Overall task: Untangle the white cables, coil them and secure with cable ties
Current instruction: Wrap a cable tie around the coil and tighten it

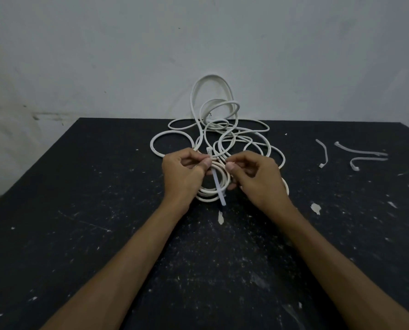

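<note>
A small coil of white cable (210,191) lies between my hands on the black table (79,210). Across the coil runs a translucent cable tie (219,189), head near my left thumb and tail pointing toward me. My left hand (184,172) pinches the tie near its head against the coil. My right hand (255,175) has curled fingers on the coil's right side, thumb and forefinger pinched at the cable. Behind them sprawls a tangle of loose white cable loops (217,120), some rising against the wall.
Three spare cable ties (360,153) lie on the table at the right. White paint flecks and chips (316,208) dot the black surface. A pale wall stands right behind the table's far edge.
</note>
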